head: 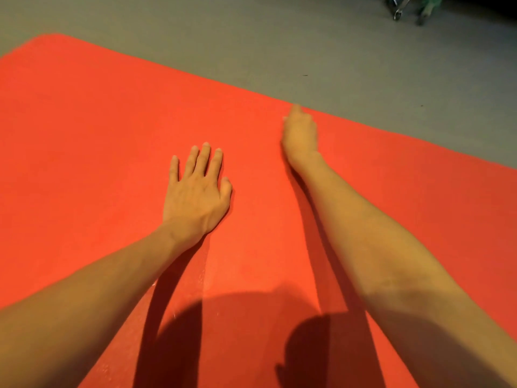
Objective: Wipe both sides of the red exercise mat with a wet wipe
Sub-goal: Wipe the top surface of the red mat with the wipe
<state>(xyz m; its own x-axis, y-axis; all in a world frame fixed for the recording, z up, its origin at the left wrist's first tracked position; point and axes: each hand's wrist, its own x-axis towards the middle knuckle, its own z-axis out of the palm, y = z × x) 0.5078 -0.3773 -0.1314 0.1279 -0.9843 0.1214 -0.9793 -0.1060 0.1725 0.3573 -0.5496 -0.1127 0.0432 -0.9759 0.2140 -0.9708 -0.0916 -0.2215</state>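
The red exercise mat lies flat on the grey floor, with faint wet streaks near its middle. The left hand rests on it palm down, fingers spread, holding nothing. The right hand is at the mat's far edge, too blurred to tell whether it grips anything. A wheeled metal frame stands well apart.

Red mat flat on grey floor
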